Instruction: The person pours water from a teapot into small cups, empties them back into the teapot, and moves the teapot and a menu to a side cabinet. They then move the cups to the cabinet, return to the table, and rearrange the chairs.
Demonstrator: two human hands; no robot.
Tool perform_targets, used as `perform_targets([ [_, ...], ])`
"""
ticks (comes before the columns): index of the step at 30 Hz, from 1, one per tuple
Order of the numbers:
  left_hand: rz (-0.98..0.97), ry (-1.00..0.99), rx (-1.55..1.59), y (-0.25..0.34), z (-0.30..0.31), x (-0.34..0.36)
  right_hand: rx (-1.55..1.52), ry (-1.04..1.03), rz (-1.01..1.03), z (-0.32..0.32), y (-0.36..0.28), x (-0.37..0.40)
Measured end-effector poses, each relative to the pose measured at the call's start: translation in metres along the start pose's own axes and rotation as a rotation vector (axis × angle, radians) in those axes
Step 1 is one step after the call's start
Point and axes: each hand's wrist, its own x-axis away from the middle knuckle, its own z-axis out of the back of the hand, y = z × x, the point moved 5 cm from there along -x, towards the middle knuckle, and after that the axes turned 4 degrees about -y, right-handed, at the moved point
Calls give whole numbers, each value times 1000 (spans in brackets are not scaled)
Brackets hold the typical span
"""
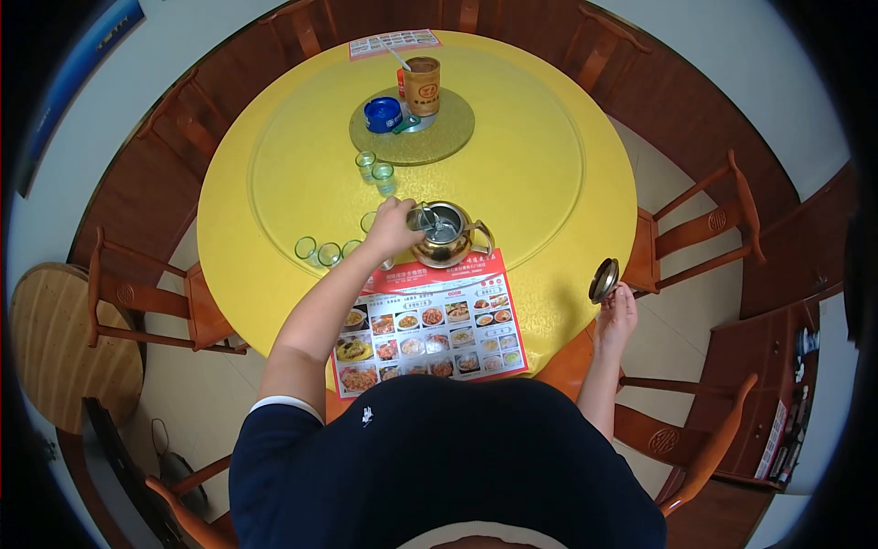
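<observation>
My left hand (393,231) is closed around a small clear glass (423,218), which is tipped over the mouth of a shiny metal teapot (442,252). The teapot stands uncovered on the table, its handle pointing right; something clear shows inside it. Out to the right, past the table's edge, my right hand (618,320) pinches the round metal lid (604,280), held on its side. Left of my left hand, several small green-rimmed glasses stand, among them one glass (305,247) at the row's end and another (369,222) partly hidden by my hand.
A round yellow table (585,238) carries a red-edged picture menu (430,339) close to my body. Two more glasses (384,178) stand near a small turntable (457,137) with a blue ashtray (382,114) and a bamboo holder (423,87). Wooden chairs (704,224) surround the table.
</observation>
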Motion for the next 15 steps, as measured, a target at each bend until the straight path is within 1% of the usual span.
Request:
perform_targets([
  [4,-63,27,-66,5,0,0,-15,-15,1,-1,0,0],
  [8,-85,31,-112,13,3,0,-2,3,2,4,1,0],
  [10,-145,16,-192,22,5,1,-10,-8,5,4,0,0],
  [11,-145,16,-192,22,5,1,-10,-7,5,4,0,0],
  [13,-272,63,-310,29,5,3,-10,-9,9,5,-1,0],
  [14,-274,62,-310,29,4,3,-11,-7,10,5,-2,1],
  [15,-324,96,-353,32,4,4,-1,-11,9,4,-3,1],
])
